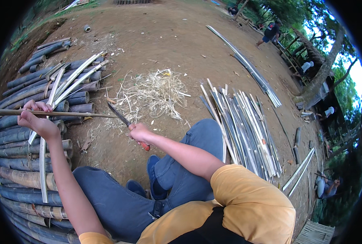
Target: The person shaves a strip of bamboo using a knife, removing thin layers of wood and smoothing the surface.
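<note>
My left hand [39, 120] is closed around a long thin bamboo strip [79, 113], which lies level and runs out past the left edge of the view. In my right hand [139, 134] is a knife [120, 114] with an orange-red handle, gripped in closed fingers. Its dark blade points up and to the left, and it meets or nearly meets the strip's right end; contact is hard to tell. Below the blade and to its right, a heap of pale bamboo shavings [156, 91] covers the dirt.
Stacked bamboo poles [26, 164] fill the left side, with pale split strips [73, 83] across them. Many split bamboo slats [246, 130] lie right of my knees. Longer slats [250, 67] rest farther off. A person [271, 31] walks at the far right; others sit near the trees.
</note>
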`<control>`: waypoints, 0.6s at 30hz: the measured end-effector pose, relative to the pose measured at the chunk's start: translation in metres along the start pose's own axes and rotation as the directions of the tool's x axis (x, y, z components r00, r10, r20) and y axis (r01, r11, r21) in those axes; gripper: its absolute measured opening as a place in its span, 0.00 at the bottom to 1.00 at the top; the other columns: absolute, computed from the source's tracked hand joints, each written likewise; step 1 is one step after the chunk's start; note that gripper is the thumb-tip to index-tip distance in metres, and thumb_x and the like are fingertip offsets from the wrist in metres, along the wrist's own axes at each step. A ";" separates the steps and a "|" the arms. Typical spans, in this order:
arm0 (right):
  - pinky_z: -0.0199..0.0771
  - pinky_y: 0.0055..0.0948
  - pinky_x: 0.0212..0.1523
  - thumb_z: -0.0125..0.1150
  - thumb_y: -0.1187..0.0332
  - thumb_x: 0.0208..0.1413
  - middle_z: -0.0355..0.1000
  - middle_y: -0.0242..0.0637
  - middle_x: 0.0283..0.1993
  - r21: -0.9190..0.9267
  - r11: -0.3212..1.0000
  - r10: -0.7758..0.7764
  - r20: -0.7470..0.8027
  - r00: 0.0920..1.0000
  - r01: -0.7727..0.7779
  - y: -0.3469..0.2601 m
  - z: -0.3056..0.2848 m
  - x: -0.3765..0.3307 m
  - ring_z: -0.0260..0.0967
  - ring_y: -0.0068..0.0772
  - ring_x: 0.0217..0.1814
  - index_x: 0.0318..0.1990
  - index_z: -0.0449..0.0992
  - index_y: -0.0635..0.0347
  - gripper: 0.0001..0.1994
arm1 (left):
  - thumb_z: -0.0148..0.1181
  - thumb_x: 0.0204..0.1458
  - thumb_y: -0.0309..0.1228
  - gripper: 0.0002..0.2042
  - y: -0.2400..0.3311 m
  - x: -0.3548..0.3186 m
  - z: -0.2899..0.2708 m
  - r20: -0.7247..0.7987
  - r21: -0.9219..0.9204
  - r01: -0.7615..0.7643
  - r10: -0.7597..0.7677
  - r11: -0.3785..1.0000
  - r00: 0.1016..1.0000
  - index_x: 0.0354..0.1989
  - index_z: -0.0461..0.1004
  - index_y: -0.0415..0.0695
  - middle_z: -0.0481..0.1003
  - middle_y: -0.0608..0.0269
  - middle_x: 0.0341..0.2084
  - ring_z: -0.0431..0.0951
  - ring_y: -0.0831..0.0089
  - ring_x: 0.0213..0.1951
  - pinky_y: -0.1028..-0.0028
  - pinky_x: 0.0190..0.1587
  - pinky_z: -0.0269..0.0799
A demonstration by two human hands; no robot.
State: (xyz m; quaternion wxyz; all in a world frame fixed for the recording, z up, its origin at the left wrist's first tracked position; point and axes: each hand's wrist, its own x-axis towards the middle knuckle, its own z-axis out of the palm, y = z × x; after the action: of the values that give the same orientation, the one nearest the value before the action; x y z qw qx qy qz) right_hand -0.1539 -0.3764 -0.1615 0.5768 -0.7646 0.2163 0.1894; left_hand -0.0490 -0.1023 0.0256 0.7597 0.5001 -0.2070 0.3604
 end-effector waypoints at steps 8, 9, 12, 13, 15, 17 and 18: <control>0.63 0.37 0.14 0.54 0.72 0.53 0.66 0.36 0.17 -0.137 0.984 -0.122 -0.071 0.990 0.111 0.023 0.001 0.009 0.64 0.31 0.12 0.25 0.62 0.57 0.08 | 0.41 0.67 0.55 0.21 0.012 -0.004 0.026 0.008 0.049 0.029 -0.030 0.998 1.000 0.36 0.51 0.49 0.59 0.66 0.28 0.63 0.77 0.24 0.76 0.25 0.63; 0.64 0.38 0.16 0.54 0.72 0.53 0.66 0.37 0.18 -0.156 0.982 -0.118 -0.077 0.990 0.105 0.021 0.002 0.009 0.65 0.33 0.14 0.25 0.62 0.58 0.08 | 0.40 0.67 0.56 0.22 0.012 -0.003 0.023 0.024 0.039 0.024 -0.025 0.999 0.999 0.35 0.51 0.49 0.59 0.66 0.28 0.63 0.77 0.23 0.77 0.25 0.63; 0.68 0.41 0.24 0.53 0.72 0.52 0.67 0.42 0.21 -0.253 0.956 -0.187 -0.146 0.972 0.146 0.018 0.002 0.013 0.70 0.38 0.22 0.26 0.65 0.60 0.06 | 0.38 0.67 0.56 0.24 0.009 -0.002 0.019 0.004 -0.079 0.057 -0.057 0.995 0.998 0.30 0.52 0.48 0.57 0.67 0.23 0.60 0.77 0.19 0.77 0.20 0.58; 0.69 0.43 0.29 0.53 0.72 0.52 0.68 0.44 0.22 -0.297 0.933 -0.257 -0.160 0.953 0.202 0.012 0.019 0.007 0.72 0.41 0.26 0.27 0.66 0.61 0.05 | 0.38 0.67 0.56 0.24 0.007 -0.002 0.004 0.010 -0.089 0.076 -0.076 0.993 0.997 0.29 0.52 0.48 0.57 0.67 0.23 0.59 0.77 0.18 0.77 0.18 0.56; 0.70 0.42 0.35 0.55 0.72 0.49 0.73 0.49 0.27 -0.339 0.911 -0.289 -0.114 0.951 0.236 0.003 0.021 -0.003 0.72 0.44 0.30 0.30 0.71 0.63 0.04 | 0.36 0.66 0.49 0.17 0.014 -0.001 0.004 -0.083 -0.039 0.068 -0.071 0.997 0.994 0.30 0.52 0.51 0.58 0.66 0.21 0.56 0.75 0.15 0.77 0.14 0.51; 0.72 0.42 0.34 0.59 0.70 0.48 0.72 0.49 0.26 -0.391 0.875 -0.351 -0.104 0.931 0.286 0.004 0.026 -0.009 0.72 0.44 0.29 0.30 0.71 0.64 0.07 | 0.36 0.66 0.52 0.19 0.016 -0.004 0.011 -0.107 -0.020 0.049 -0.051 0.999 0.993 0.31 0.52 0.50 0.57 0.66 0.19 0.54 0.76 0.14 0.76 0.13 0.48; 0.71 0.43 0.33 0.60 0.69 0.49 0.73 0.48 0.25 -0.384 0.860 -0.394 -0.081 0.916 0.336 0.010 0.024 -0.007 0.73 0.44 0.28 0.30 0.71 0.64 0.08 | 0.35 0.66 0.54 0.21 0.016 -0.004 0.015 -0.081 -0.037 0.024 -0.027 0.999 0.996 0.30 0.51 0.50 0.55 0.66 0.17 0.52 0.76 0.12 0.75 0.12 0.47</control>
State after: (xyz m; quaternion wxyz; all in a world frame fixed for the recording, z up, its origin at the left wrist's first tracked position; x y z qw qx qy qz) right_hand -0.1664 -0.3547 -0.1714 0.4324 -0.8972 0.0732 0.0523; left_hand -0.0627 -0.1130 0.0386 0.7809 0.4738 -0.1757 0.3672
